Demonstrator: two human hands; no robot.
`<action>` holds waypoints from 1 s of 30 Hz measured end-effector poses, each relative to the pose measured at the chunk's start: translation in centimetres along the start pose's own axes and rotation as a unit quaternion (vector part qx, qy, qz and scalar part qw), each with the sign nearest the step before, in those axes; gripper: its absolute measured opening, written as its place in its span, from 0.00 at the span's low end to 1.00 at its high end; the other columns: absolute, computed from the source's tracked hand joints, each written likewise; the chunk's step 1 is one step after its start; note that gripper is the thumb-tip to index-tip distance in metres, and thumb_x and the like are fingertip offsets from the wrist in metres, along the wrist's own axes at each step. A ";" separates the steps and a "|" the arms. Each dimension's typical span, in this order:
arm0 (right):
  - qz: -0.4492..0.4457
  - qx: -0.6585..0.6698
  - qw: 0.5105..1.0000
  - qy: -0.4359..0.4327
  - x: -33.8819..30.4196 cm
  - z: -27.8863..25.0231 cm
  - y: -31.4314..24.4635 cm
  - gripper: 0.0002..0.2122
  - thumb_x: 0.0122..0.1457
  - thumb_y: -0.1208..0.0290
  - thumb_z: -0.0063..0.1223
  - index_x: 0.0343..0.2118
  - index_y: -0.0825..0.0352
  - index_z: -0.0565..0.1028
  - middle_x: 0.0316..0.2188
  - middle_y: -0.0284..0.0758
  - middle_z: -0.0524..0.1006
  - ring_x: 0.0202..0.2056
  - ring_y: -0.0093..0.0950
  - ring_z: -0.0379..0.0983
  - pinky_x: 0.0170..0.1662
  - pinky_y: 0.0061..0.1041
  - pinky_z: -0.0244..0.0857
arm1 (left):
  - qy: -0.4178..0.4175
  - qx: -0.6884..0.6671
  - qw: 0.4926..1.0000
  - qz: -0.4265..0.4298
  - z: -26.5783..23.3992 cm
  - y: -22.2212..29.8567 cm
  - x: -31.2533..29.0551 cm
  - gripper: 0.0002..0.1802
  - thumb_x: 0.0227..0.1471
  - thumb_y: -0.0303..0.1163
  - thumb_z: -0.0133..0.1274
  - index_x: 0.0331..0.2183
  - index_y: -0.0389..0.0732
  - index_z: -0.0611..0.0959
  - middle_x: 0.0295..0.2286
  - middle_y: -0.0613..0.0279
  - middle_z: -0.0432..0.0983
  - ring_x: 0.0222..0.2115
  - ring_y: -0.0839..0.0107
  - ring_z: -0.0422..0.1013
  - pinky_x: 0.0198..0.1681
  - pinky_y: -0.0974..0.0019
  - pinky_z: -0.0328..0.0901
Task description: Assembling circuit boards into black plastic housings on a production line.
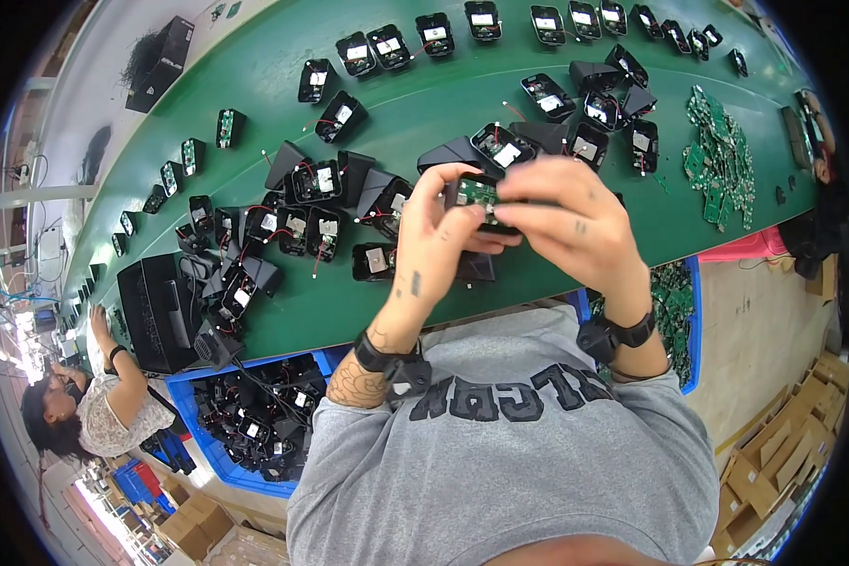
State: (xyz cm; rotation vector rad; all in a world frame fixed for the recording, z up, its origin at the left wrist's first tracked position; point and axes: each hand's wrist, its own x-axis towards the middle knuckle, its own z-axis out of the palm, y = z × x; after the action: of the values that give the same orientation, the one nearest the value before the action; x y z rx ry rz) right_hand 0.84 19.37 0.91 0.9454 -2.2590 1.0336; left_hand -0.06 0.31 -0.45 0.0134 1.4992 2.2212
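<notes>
Both of my hands are raised over the green table (pixel 424 113) and hold one small black plastic housing (pixel 478 196) with a green circuit board inside it. My left hand (pixel 439 236) grips its left side with thumb and fingers. My right hand (pixel 571 222) closes over its right side from above, fingertips on the board. Directly beyond my hands lies a cluster of open black housings (pixel 330 203) with red wires and white parts, and more of them sit near a second cluster (pixel 604 108) to the right.
A pile of green circuit boards (pixel 722 156) lies at the right of the table. A blue bin (pixel 255 420) of black housings sits below the table's near edge at left; another blue bin (pixel 674 316) holds boards. A black box (pixel 156 311) stands at left. Another person (pixel 94 406) works at far left.
</notes>
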 end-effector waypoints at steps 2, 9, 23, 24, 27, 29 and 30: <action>-0.019 0.004 1.000 -0.024 -0.3 -0.7 0.0 0.14 0.38 0.80 0.60 0.32 0.66 0.80 0.36 0.34 0.78 0.39 0.34 0.75 0.38 0.30 0.69 | -0.026 0.006 0.997 -0.067 -0.9 0.9 0.3 0.19 0.52 0.31 0.43 0.45 0.32 0.70 0.32 0.50 0.76 0.25 0.55 0.78 0.25 0.66 0.74; -0.116 -0.030 0.990 -0.069 0.6 -1.1 -0.1 0.14 0.37 0.78 0.59 0.32 0.65 0.79 0.32 0.31 0.77 0.36 0.31 0.75 0.35 0.28 0.67 | -0.112 0.044 0.978 -0.169 -2.1 1.8 0.5 0.18 0.50 0.34 0.44 0.39 0.30 0.73 0.30 0.50 0.76 0.23 0.55 0.78 0.22 0.68 0.73; 0.301 0.136 0.940 0.089 -0.8 2.7 -1.5 0.06 0.40 0.82 0.62 0.23 0.70 0.77 0.23 0.31 0.72 0.31 0.24 0.67 0.37 0.23 0.59 | 0.053 0.316 0.911 0.260 0.5 -0.5 -0.6 0.24 0.41 0.24 0.57 0.44 0.36 0.73 0.35 0.57 0.78 0.29 0.72 0.77 0.31 0.69 0.72; 0.322 0.145 0.931 0.089 -0.8 2.8 -1.4 0.06 0.41 0.83 0.62 0.23 0.70 0.77 0.23 0.31 0.72 0.30 0.23 0.67 0.37 0.23 0.60 | 0.072 0.365 0.876 0.308 0.7 -0.8 -0.5 0.25 0.41 0.24 0.58 0.45 0.35 0.73 0.36 0.55 0.78 0.28 0.69 0.77 0.30 0.68 0.72; 0.334 0.171 0.919 0.120 -0.7 3.0 -1.0 0.05 0.41 0.83 0.61 0.23 0.70 0.77 0.24 0.31 0.73 0.30 0.24 0.70 0.36 0.22 0.63 | 0.082 0.440 0.808 0.383 0.8 -1.1 -0.3 0.28 0.40 0.26 0.59 0.46 0.33 0.72 0.37 0.50 0.77 0.27 0.61 0.78 0.29 0.66 0.72; 0.314 0.148 0.928 0.132 -0.9 3.2 -0.9 0.06 0.41 0.82 0.62 0.24 0.69 0.78 0.24 0.31 0.74 0.30 0.24 0.70 0.37 0.22 0.63 | 0.111 0.452 0.798 0.384 1.1 -1.5 -0.3 0.28 0.40 0.25 0.59 0.46 0.33 0.72 0.38 0.49 0.77 0.28 0.59 0.78 0.30 0.66 0.72; 0.302 0.141 0.932 0.145 -1.3 3.6 -0.7 0.06 0.40 0.82 0.63 0.24 0.69 0.78 0.25 0.32 0.74 0.30 0.24 0.70 0.37 0.23 0.63 | 0.117 0.451 0.796 0.385 1.1 -1.9 -0.1 0.28 0.40 0.25 0.59 0.46 0.34 0.72 0.38 0.49 0.78 0.28 0.59 0.78 0.30 0.66 0.72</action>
State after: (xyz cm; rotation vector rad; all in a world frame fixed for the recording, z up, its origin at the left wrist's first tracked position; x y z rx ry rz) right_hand 1.75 16.73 -1.75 0.1459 -2.2180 1.6690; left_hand 0.97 1.82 -1.63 0.7994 2.9640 1.7481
